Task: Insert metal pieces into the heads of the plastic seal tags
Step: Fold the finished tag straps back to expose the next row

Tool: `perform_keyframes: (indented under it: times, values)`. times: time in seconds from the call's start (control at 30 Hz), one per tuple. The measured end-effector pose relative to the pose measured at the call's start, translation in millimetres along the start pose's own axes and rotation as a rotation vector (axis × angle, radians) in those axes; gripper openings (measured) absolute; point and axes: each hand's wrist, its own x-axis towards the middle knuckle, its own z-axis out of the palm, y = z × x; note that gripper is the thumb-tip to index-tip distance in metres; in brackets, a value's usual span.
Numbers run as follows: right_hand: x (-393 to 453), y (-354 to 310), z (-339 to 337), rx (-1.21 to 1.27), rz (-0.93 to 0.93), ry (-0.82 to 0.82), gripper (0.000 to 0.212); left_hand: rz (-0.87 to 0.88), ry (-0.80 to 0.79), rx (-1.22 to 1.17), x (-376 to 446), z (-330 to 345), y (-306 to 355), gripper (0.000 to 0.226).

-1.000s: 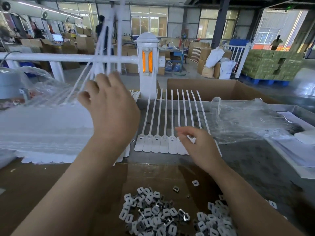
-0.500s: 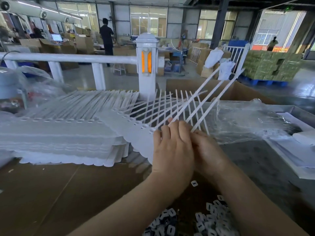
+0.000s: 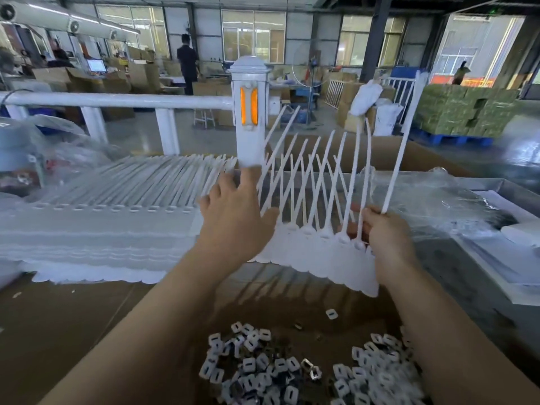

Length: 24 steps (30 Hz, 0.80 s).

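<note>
A joined strip of white plastic seal tags (image 3: 321, 258) is held tilted above the bench, tails fanned up and crossing. My right hand (image 3: 385, 241) grips the strip at its right end, fingers curled round a couple of tails. My left hand (image 3: 236, 217) lies against the strip's left end with fingers spread and fairly straight. A thick stack of more tag strips (image 3: 102, 226) lies flat on the left. Small metal pieces in white plastic frames (image 3: 292, 372) are heaped on the brown cardboard (image 3: 73, 331) close to me.
A white railing with an orange-lit post (image 3: 249, 112) runs behind the bench. An open cardboard box (image 3: 415, 156) and crumpled clear plastic (image 3: 438, 206) sit at the right, white sheets (image 3: 511, 258) at the far right. People stand in the warehouse beyond.
The tag strip has swung right and spread out. My right hand shifted right to grip its end, and my left hand opened against its left side. A second earlier my left hand was raised.
</note>
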Motion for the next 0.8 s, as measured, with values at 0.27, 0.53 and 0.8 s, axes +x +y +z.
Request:
perform_keyframes:
  times: [0.27, 0.53, 0.8]
  values:
    - [3.2, 18.3, -0.9, -0.447, -0.267, 0.03, 0.02, 0.026, -0.537, -0.106, 0.5, 26.4, -14.5, 0.066]
    - [-1.8, 20.2, 1.2, -0.745, -0.413, 0.128, 0.039, 0.135, -0.789, 0.101, -5.0, 44.7, -32.5, 0.079]
    - [-5.8, 15.2, 1.9, -1.168, -0.58, 0.247, 0.045, 0.186, -0.898, 0.201, -6.8, 39.1, -26.3, 0.078]
